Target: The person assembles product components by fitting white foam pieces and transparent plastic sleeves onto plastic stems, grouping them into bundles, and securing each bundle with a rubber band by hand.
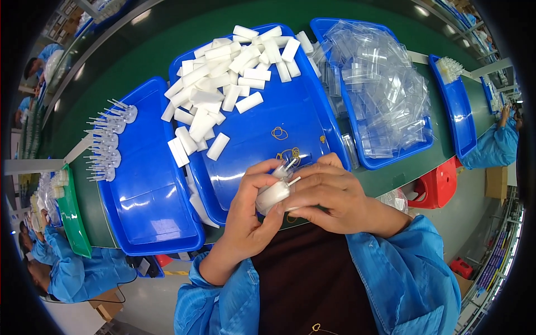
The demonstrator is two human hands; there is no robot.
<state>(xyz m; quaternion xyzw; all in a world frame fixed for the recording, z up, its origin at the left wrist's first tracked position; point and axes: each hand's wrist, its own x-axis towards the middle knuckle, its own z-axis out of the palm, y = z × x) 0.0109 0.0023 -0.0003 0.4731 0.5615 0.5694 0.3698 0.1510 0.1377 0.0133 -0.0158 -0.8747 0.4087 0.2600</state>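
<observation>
I have the left hand [248, 209] curled around a white piece [272, 194], thumb on its near side, fingers behind it. The right hand [329, 195] closes on it from the other side, fingers bent over and thumb below, so both are pinching the same small bundle just in front of the chest. Slim pale stems [294, 181] poke out of its top; how they join the piece, I cannot make out behind the fingers. I read the step as close two-handed assembly, not yet finished; the next move calls for a steady left pinch while the right fingertips work round it.

Just past the hands, thin yellow bands [279, 133] lie in the middle blue tray [262, 114], with white blocks [223, 70] heaped across its far part. To the left, clear stemmed parts [104, 159] line the side of another blue tray [148, 184]; to the right, clear plastic sleeves [379, 92] fill a third. Beyond them runs the green bench [148, 53].
</observation>
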